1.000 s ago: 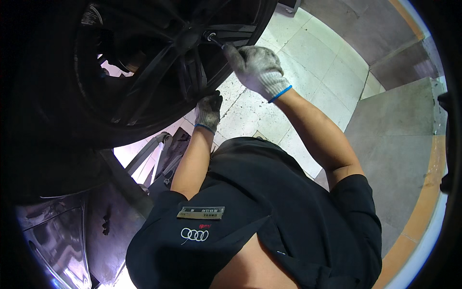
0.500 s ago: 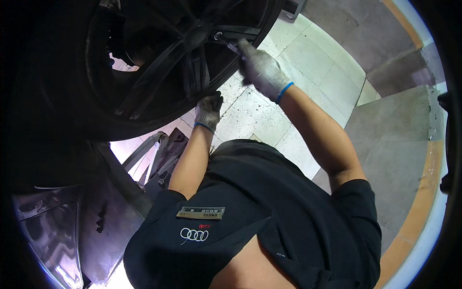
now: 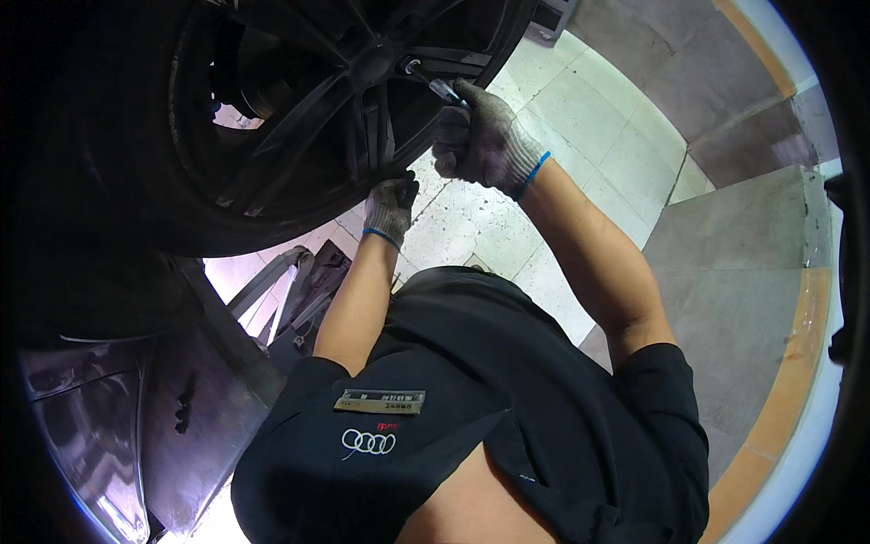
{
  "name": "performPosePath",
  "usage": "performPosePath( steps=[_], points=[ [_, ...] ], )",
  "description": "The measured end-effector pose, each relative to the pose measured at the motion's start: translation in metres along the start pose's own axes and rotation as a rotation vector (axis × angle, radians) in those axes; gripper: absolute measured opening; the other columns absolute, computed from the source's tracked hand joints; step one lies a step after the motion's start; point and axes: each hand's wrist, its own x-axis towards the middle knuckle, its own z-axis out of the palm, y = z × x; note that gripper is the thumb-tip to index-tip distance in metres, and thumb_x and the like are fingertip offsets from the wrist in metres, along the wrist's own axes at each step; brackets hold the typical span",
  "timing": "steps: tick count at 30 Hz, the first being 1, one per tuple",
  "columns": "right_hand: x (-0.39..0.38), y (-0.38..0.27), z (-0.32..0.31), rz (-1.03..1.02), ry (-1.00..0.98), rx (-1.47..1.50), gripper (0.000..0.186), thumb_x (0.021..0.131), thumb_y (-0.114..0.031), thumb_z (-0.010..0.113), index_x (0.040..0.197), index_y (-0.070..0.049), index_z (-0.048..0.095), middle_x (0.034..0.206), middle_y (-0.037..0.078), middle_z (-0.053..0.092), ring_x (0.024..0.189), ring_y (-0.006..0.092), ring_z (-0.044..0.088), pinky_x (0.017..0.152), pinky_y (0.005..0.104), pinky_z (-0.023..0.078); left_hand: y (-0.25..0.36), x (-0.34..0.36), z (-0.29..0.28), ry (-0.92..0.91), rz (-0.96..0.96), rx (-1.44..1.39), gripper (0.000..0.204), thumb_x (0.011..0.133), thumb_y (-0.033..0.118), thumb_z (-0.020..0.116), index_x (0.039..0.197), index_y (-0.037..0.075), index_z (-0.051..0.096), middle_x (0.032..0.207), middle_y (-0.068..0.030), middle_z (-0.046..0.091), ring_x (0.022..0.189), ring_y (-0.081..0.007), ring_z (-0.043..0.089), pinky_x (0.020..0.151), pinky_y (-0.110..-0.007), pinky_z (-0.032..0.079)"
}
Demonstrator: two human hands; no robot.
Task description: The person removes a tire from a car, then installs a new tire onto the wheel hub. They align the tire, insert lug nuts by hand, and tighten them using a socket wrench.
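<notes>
A dark wheel with a multi-spoke rim [image 3: 372, 65] and black tyre [image 3: 208, 231] fills the upper left. My right hand [image 3: 489, 140], in a grey knit glove with a blue cuff, is closed round the handle of a metal wrench [image 3: 441, 89]. The wrench's far end meets a bright round bolt spot [image 3: 412, 66] beside the hub. Below the wheel, my left hand [image 3: 390, 207], gloved alike, grips the tyre's lower edge; its fingertips are partly hidden in shadow.
Light floor tiles [image 3: 562, 136] lie beyond the wheel. Grey metal lift arms [image 3: 272, 281] stand under it at the left, near a glossy dark body panel [image 3: 91, 435]. Grey wall panels with an orange border [image 3: 784, 363] curve along the right.
My right hand has turned at the wrist and shifted slightly down and left, so its curled fingers now show. The wrench stays at the rim. My left hand has barely moved.
</notes>
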Motion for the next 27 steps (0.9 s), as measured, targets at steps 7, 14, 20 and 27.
performPosePath(
  steps=[7, 14, 20, 27],
  points=[
    [-0.007, 0.002, -0.015, -1.129, 0.506, -1.458, 0.062, 0.102, -0.064, 0.05, 0.11, -0.008, 0.076, 0.09, 0.018, 0.072, 0.086, 0.0332, 0.07, 0.086, 0.0474, 0.054, -0.002, -0.001, -0.001, 0.004, 0.009, -0.017, 0.024, 0.087, -0.01, 0.059, 0.108, -0.004, 0.068, 0.109, -0.0189, 0.071, 0.106, -0.0318, 0.07, 0.097, -0.047, 0.061],
    [-0.001, -0.001, 0.0, 0.015, 0.054, -0.068, 0.063, 0.106, -0.066, 0.04, 0.095, -0.01, 0.069, 0.069, 0.005, 0.058, 0.064, 0.0237, 0.06, 0.066, 0.0434, 0.052, 0.0, -0.001, -0.001, 0.021, -0.018, -0.062, 0.024, 0.086, -0.009, 0.06, 0.109, -0.003, 0.067, 0.109, -0.0178, 0.071, 0.104, -0.0332, 0.07, 0.099, -0.048, 0.061],
    [-0.003, -0.002, -0.01, -0.409, 0.236, -0.969, 0.056, 0.105, -0.059, 0.049, 0.105, -0.008, 0.074, 0.084, 0.01, 0.067, 0.079, 0.0283, 0.065, 0.074, 0.0485, 0.052, -0.001, 0.002, -0.006, -0.009, -0.02, -0.075, 0.024, 0.086, -0.008, 0.061, 0.108, -0.003, 0.067, 0.106, -0.017, 0.072, 0.104, -0.0329, 0.071, 0.098, -0.048, 0.061],
    [0.001, 0.0, 0.001, 0.006, 0.098, 0.01, 0.05, 0.107, -0.054, 0.047, 0.116, -0.01, 0.068, 0.086, 0.009, 0.066, 0.076, 0.0258, 0.065, 0.072, 0.0442, 0.054, 0.002, -0.001, -0.002, -0.025, 0.016, 0.022, 0.019, 0.084, -0.008, 0.065, 0.101, 0.002, 0.068, 0.101, -0.0133, 0.071, 0.098, -0.0283, 0.072, 0.09, -0.044, 0.063]
  ],
)
